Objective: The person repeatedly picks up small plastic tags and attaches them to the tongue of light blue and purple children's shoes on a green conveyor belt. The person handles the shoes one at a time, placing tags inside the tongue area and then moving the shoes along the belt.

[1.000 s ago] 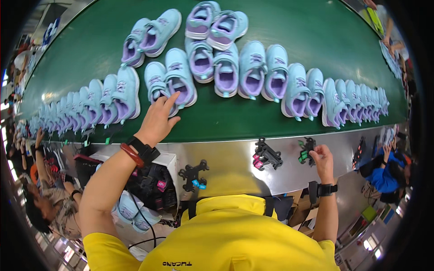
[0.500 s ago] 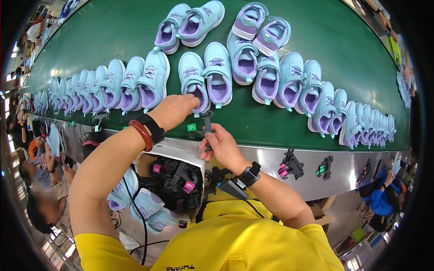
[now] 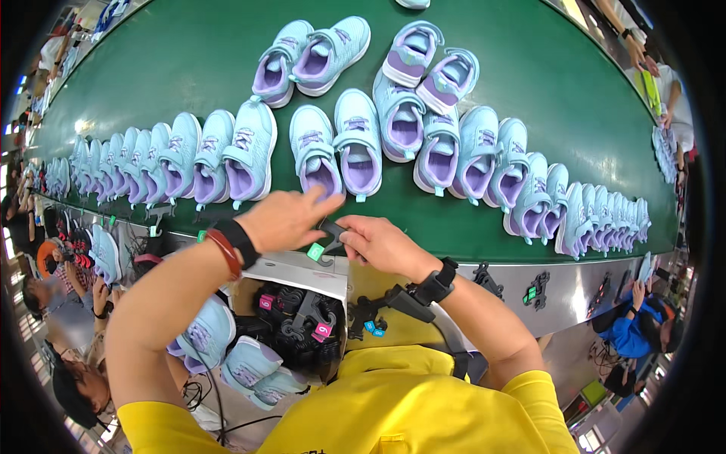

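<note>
My right hand [image 3: 382,244] is closed on a black plastic shoe hanger [image 3: 333,230] with a green tag, at the belt's near edge. Facing it, my left hand [image 3: 283,221] has its fingers apart. They are close to the hanger and just below the heel of a light blue and lilac child's shoe [image 3: 312,151]; contact with either is hard to make out. Beside that shoe stands a matching shoe [image 3: 358,144], its heel toward me. Both shoes rest on the green belt [image 3: 333,38].
Rows of like shoes [image 3: 179,155] run left and right, with a pair [image 3: 330,57] farther back. Below the belt, an open carton [image 3: 295,268] holds many black hangers. More hangers [image 3: 535,291] lie on the metal ledge [image 3: 563,291]. Other people work at both sides.
My left hand has come out of the left shoe's heel opening toward me. My right hand has turned the hanger, which now slants between my hands. The shoes appear lower as the view shifted.
</note>
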A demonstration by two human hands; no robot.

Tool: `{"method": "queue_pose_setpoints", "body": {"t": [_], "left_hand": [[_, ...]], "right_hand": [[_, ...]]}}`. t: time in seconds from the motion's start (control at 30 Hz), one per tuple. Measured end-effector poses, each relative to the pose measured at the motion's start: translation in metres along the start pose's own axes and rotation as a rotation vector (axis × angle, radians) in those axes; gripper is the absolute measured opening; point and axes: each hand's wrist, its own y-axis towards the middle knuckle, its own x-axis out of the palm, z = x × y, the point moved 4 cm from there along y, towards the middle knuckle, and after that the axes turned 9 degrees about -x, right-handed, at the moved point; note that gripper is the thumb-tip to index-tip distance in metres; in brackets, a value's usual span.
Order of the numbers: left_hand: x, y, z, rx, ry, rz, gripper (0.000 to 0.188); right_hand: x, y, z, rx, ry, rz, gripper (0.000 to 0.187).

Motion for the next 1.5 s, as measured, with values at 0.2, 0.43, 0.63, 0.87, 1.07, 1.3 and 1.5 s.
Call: {"method": "queue_pose_setpoints", "body": {"t": [0.2, 0.43, 0.63, 0.87, 1.07, 1.3, 1.5], "left_hand": [[0.007, -0.004, -0.013, -0.187, -0.147, -0.088, 0.045], [0.024, -0.019, -0.019, -0.398, -0.27, -0.097, 0.048], [0.025, -0.01, -0.004, -0.355, -0.21, -0.065, 0.035], [0.022, -0.01, 0.0, -0.349, -0.166, -0.053, 0.034], [0.019, -0.018, -0.001, -0.381, -0.184, -0.034, 0.033], [-0.004, -0.015, 0.01, -0.313, -0.409, -0.005, 0.053], [0.013, -0.012, 0.008, -0.344, -0.203, -0.07, 0.053]], "right_hand": [[-0.052, 0.007, -0.031, -0.598, -0.775, 0.359, 0.018], [-0.055, 0.026, -0.004, -0.504, -1.177, -0.039, 0.017], [-0.047, 0.029, -0.017, -0.611, -1.262, -0.021, 0.023], [-0.047, 0.029, -0.018, -0.632, -1.302, -0.013, 0.017], [-0.037, 0.036, -0.024, -0.649, -1.345, -0.015, 0.007], [-0.054, 0.03, -0.004, -0.741, -1.015, 0.204, 0.004], [-0.072, -0.043, -0.005, -0.774, -0.758, 0.585, 0.016]]}}
